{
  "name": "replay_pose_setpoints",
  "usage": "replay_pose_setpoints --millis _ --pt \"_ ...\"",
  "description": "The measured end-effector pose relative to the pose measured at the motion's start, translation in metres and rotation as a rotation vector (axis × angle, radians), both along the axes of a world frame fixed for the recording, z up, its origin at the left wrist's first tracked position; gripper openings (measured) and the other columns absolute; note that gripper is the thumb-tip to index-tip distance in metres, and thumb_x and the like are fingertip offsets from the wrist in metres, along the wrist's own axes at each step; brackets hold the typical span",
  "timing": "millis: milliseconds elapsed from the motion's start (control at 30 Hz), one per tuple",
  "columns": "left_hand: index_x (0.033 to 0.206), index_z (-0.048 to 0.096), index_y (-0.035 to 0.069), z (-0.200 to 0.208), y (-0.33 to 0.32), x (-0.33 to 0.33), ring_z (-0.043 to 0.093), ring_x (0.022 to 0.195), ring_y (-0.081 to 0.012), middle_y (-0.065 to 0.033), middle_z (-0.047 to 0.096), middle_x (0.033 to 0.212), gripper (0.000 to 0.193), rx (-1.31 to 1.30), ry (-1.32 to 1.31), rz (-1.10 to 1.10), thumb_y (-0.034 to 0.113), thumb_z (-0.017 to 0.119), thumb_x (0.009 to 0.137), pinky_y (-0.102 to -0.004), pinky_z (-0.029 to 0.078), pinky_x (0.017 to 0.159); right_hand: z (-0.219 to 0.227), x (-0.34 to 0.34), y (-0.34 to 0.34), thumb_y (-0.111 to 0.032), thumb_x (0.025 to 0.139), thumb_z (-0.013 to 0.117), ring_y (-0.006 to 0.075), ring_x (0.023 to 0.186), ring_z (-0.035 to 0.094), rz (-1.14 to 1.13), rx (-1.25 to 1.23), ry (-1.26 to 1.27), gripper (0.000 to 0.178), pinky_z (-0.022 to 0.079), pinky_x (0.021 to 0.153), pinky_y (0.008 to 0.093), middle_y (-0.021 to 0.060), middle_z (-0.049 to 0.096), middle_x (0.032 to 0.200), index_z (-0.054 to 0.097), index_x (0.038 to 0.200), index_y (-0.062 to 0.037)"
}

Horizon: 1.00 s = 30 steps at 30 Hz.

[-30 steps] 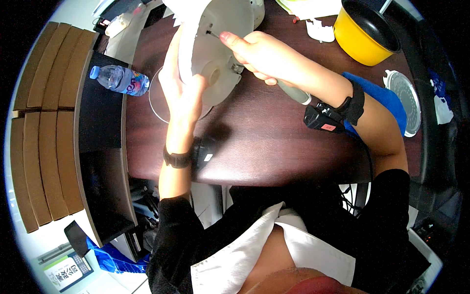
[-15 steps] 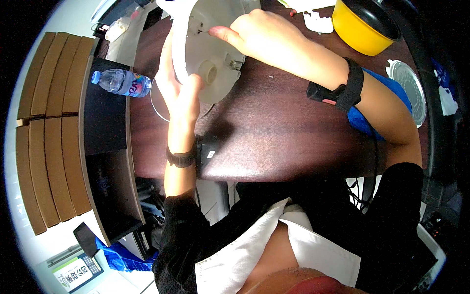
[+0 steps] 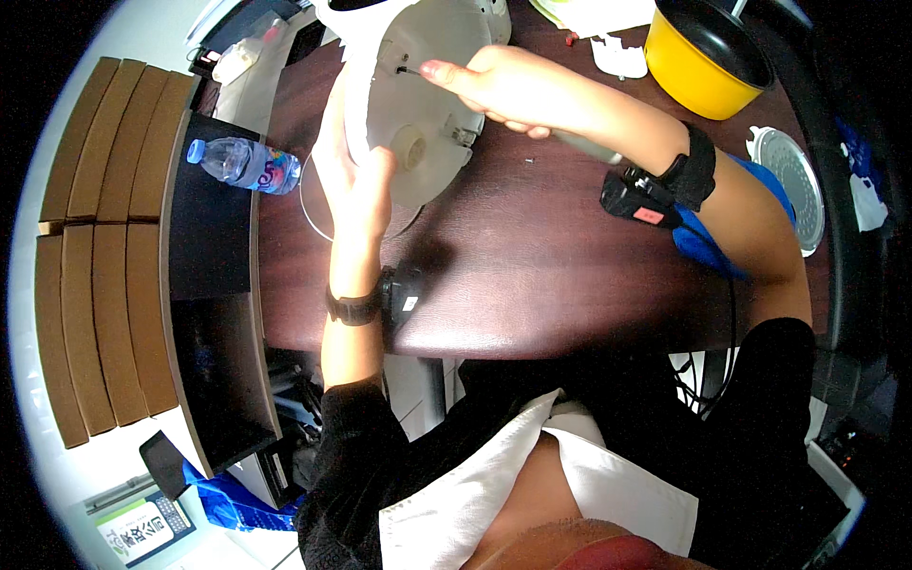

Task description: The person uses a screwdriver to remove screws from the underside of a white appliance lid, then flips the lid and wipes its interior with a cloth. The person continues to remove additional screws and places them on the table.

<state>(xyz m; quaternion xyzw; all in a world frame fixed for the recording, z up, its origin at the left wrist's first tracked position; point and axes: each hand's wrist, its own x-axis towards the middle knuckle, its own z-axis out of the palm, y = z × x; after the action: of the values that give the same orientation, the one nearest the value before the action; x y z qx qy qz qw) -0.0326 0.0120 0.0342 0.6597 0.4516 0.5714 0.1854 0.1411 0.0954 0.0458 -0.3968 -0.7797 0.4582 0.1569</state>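
Note:
A hollow white plastic appliance housing (image 3: 432,104) lies tilted on the dark wood table, its open inside toward me. My left hand (image 3: 356,180) grips its near left rim, thumb on the inner side, most fingers hidden behind the wall. In my right hand (image 3: 503,90) is a screwdriver (image 3: 410,71), its thin shaft reaching to a small dark fitting on the inner wall. Its pale handle end shows below my right wrist. Inside the housing are a round cream-coloured boss and a metal bracket near the right rim. A clear round disc (image 3: 309,204) lies partly under the housing.
A yellow pot (image 3: 698,66) with a black inside stands at the far right, beside a white plastic piece (image 3: 619,57). Farther right are a grey perforated disc (image 3: 796,190) and something blue (image 3: 708,242). A water bottle (image 3: 242,163) lies left; cardboard boxes (image 3: 109,323) stand beyond it.
My right hand has turned and lowered slightly, so its curled fingers and the screwdriver's handle end now show. The housing sits slightly lower and farther right in view; my left hand keeps its grip.

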Motion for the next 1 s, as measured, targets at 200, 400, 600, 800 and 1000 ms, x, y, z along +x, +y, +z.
replay_pose_setpoints --millis 200,400,600,800,1000 --pt "0.124 0.041 -0.008 0.001 -0.003 0.0 0.049 0.108 -0.022 -0.0186 0.052 0.116 0.068 -0.004 -0.005 -0.007 0.013 0.047 0.06 -0.032 0.034 0.095 0.002 -0.001 -0.005 -0.06 0.085 0.039 0.0068 0.032 0.026 0.069 -0.453 0.141 0.058 0.024 0.03 0.0266 -0.0046 0.024 0.041 0.034 0.051 -0.0126" --pt "0.125 0.041 -0.006 0.002 -0.003 0.0 0.05 0.108 -0.0221 -0.0191 0.053 0.117 0.069 0.029 0.072 0.04 0.013 0.048 0.059 -0.0324 0.035 0.095 0.013 0.003 -0.006 -0.045 0.086 0.042 0.0166 0.04 0.049 0.007 0.486 -0.134 0.048 0.04 0.038 0.0301 0.0051 0.046 0.047 0.056 0.061 -0.0061" --pt "0.124 0.042 -0.006 0.005 -0.003 0.003 0.051 0.107 -0.022 -0.0188 0.053 0.116 0.067 0.035 0.075 0.046 0.011 0.048 0.059 -0.0323 0.035 0.095 -0.003 -0.002 0.014 -0.054 0.087 0.042 0.01 0.033 0.037 -0.069 1.343 -0.005 0.06 0.029 0.032 0.024 0.0003 0.036 0.041 0.051 0.055 -0.0039" --pt "0.123 0.043 -0.006 -0.003 0.004 -0.003 0.051 0.107 -0.0224 -0.0179 0.053 0.116 0.065 0.028 0.006 0.038 0.012 0.047 0.061 -0.0321 0.036 0.094 0.0 0.004 -0.001 -0.049 0.088 0.044 0.0065 0.034 0.029 0.112 -0.391 0.231 0.048 0.028 0.034 0.0202 -0.0065 0.027 0.045 0.044 0.061 -0.0099" --pt "0.123 0.042 -0.007 -0.001 0.002 -0.003 0.049 0.109 -0.0223 -0.0171 0.051 0.118 0.064 -0.017 -0.008 0.028 0.013 0.046 0.063 -0.0316 0.034 0.096 -0.008 0.006 -0.001 -0.036 0.093 0.039 0.0069 0.054 0.042 0.257 -0.636 0.394 0.028 0.035 0.044 0.0224 -0.007 0.035 0.058 0.045 0.081 -0.0118"
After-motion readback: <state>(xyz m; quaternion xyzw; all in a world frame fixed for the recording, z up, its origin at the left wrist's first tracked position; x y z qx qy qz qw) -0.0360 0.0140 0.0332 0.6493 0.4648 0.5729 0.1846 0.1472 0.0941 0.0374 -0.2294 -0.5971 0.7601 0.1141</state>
